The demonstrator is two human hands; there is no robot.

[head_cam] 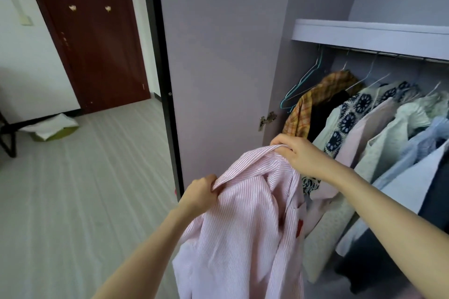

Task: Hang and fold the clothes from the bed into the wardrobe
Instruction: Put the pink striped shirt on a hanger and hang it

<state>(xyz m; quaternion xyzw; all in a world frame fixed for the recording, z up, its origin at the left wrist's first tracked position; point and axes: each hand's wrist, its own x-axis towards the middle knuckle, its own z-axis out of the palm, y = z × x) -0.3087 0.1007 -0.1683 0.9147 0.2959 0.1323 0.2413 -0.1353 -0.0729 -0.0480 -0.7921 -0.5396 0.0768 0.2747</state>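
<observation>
Left hand (200, 193): fingers clamped on one shoulder seam of the pink striped shirt (245, 225). Shirt: held up in the air in front of the open wardrobe door (218, 67), body hanging slack below, no hanger visible inside it. Right hand (295, 151): fingers pinching the other shoulder. Teal empty hanger (306, 80): on the rail (388, 54), far left. Hung garments (364, 128): packed close.

Risks: shirt slips if either pinch loosens; reaching for the hanger one-handed lets the collar sag and twist; crowded rail may snag neighbours.
</observation>
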